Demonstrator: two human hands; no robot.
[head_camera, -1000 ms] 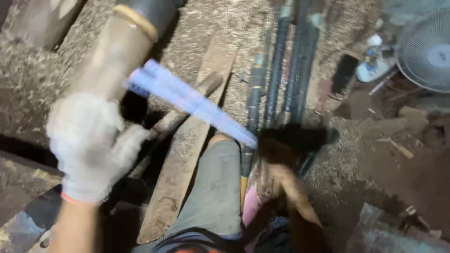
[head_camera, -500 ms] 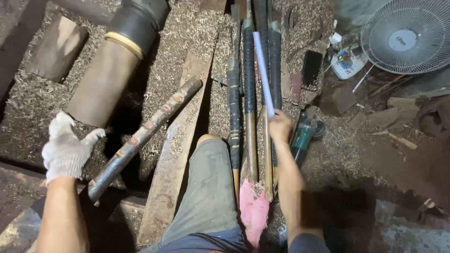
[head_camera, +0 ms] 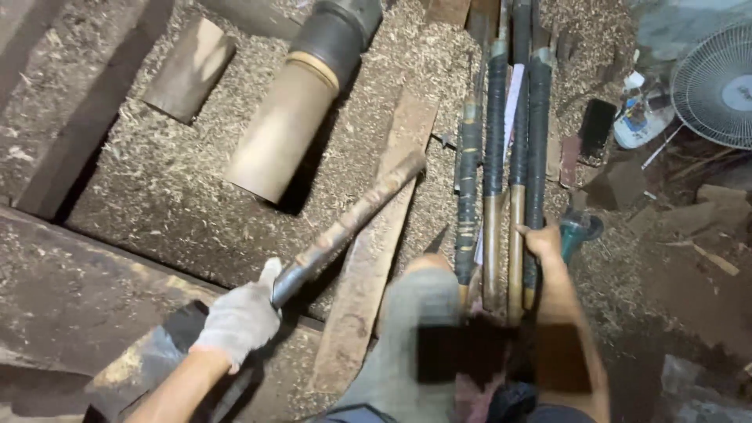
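Observation:
My left hand, in a white work glove, grips the near end of a long mottled rod that slants up to the right over a wooden plank. My bare right hand rests on the lower part of a bundle of long wrapped sticks lying lengthwise; its fingers curl around the rightmost dark stick. A pale thin strip lies among the sticks. My knee in grey trousers is between the two hands.
Wood shavings cover the floor. A thick tan cylinder with a black end and a short log lie at the top left. A green power tool, a white fan and wood scraps are on the right.
My left hand has closed on the rod's near end. My right hand has laid the pale strip among the sticks and moved down onto the bundle. The view has shifted closer.

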